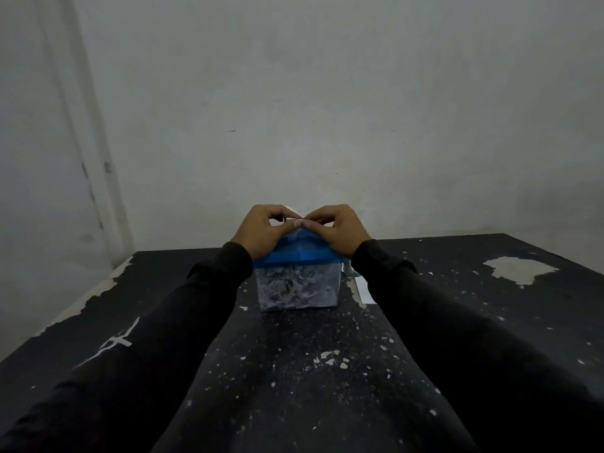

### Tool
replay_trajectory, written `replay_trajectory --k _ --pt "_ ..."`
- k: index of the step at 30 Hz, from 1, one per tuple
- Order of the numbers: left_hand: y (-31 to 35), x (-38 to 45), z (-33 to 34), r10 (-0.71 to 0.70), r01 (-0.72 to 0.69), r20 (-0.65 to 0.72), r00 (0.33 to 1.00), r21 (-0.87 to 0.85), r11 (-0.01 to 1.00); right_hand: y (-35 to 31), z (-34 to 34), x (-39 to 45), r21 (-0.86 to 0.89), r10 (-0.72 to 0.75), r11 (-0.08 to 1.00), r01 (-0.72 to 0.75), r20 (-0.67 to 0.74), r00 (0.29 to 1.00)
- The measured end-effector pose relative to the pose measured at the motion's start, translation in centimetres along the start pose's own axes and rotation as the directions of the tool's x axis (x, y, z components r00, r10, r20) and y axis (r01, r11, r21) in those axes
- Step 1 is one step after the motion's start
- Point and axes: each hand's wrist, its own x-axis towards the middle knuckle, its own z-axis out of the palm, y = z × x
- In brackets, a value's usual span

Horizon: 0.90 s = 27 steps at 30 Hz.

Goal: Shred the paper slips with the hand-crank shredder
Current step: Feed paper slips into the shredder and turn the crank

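Shredder (295, 276), blue-lidded, clear bin packed with shreds; left hand (261, 232) and right hand (336, 228) each pinch-grip a paper slip (295, 220).

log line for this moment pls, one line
step: feeding slip | left hand + right hand: pinch paper slip over shredder top | bin: shreds inside | crank: not visible
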Motion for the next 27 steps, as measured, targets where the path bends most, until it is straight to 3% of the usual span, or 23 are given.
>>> replay_trajectory --k 5,11,16,19,22,27 --pt "-0.2 0.1 0.0 0.029 -0.023 -0.063 0.998 0.09 0.996 0.2 0.4 -0.5 0.056 -0.036 0.998 0.04 -0.08 0.996" --pt "0.7 -0.2 -0.4 -0.079 0.08 0.037 0.996 -0.053 0.995 0.3 -1.0 -0.2 0.063 -0.03 0.998 0.028 0.031 0.999" --pt "0.5 -0.3 -0.5 -0.03 0.03 0.004 1.0 -0.044 0.999 -0.1 -1.6 0.0 0.033 -0.008 0.999 0.005 0.065 0.998" --pt "0.4 -0.2 -0.3 0.094 -0.094 -0.045 0.995 -0.003 0.996 -0.6 -2.5 0.5 0.018 0.158 0.987 -0.161 0.096 0.983" --pt "0.2 -0.1 -0.1 0.129 -0.129 -0.026 0.991 0.007 0.992 -1.1 -2.9 0.9 -0.038 0.285 0.959 -0.283 0.166 0.944" --pt "-0.1 -0.3 -0.2 0.11 -0.11 0.013 0.994 0.012 0.994 -1.3 -2.9 1.1 0.189 0.364 0.9 -0.392 0.17 0.916"
